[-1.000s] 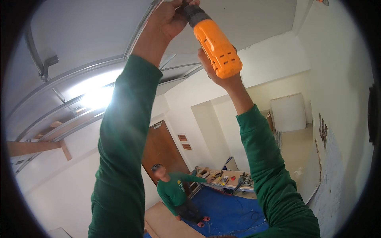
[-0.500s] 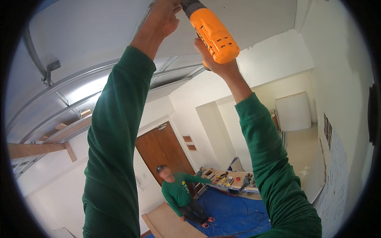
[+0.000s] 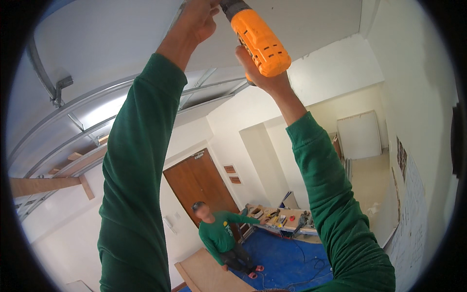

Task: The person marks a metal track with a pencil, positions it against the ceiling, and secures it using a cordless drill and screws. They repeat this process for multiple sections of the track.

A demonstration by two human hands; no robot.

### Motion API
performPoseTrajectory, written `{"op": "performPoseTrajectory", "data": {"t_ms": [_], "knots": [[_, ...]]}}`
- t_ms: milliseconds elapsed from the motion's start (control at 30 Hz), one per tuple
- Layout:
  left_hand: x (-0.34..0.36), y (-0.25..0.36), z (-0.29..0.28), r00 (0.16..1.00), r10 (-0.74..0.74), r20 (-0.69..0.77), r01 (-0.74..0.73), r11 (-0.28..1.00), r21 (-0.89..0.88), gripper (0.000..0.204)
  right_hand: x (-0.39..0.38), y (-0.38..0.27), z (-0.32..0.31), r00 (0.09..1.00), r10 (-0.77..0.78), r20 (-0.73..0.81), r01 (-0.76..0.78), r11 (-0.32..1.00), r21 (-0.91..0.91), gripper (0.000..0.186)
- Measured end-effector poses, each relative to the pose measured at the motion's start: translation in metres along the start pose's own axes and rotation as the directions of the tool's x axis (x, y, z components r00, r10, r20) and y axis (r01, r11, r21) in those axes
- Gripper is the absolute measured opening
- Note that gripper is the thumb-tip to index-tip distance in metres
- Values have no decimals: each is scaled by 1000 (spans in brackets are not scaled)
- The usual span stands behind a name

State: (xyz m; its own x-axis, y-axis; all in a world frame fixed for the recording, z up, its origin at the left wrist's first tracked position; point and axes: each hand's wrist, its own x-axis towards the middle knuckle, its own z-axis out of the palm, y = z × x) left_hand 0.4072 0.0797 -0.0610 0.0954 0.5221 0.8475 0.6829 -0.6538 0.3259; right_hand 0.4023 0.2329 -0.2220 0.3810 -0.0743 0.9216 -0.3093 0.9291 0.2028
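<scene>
Overhead, my right hand (image 3: 267, 82) is wrapped round the grip of an orange power drill (image 3: 260, 41) with a black front end. The drill tilts up and left toward the ceiling board (image 3: 316, 19), and its tip is cut off by the top edge of the picture. Close to the drill's front end, my left hand (image 3: 198, 22) is raised with its fingers curled together. What those fingers hold, if anything, is out of sight. Both arms stretch upward in green sleeves.
Metal ceiling framing (image 3: 78, 104) runs across the left. Below, a person in green (image 3: 221, 233) stands by a workbench (image 3: 287, 221) with tools on it. A wooden door (image 3: 194, 182), a blue floor sheet (image 3: 287, 263) with cables and a plywood sheet (image 3: 209, 272) lie beyond.
Both hands and the drill appear slightly further left and higher, while the view has shifted a little. My grip on the drill looks the same.
</scene>
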Motion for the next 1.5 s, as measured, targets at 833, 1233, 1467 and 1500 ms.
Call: {"op": "performPoseTrajectory", "data": {"t_ms": [833, 1233, 1467, 1500], "knots": [[-24, 17, -73, 875, 478, -74, -131, 381, 915, 67, 9, 2, -6, 995, 64, 73, -59, 996, -64, 53], [47, 3, -90, 841, 537, 73, -292, 335, 896, 90, 15, -6, -6, 998, -56, -34, 58, 998, 36, 18], [41, 9, -80, 834, 543, 102, -371, 414, 832, 85, 14, 10, -9, 998, -24, 59, 31, 992, -123, 43], [44, 7, -81, 843, 529, 102, -372, 434, 821, 86, 14, 10, -9, 997, -10, 73, 19, 993, -115, 45]]}}
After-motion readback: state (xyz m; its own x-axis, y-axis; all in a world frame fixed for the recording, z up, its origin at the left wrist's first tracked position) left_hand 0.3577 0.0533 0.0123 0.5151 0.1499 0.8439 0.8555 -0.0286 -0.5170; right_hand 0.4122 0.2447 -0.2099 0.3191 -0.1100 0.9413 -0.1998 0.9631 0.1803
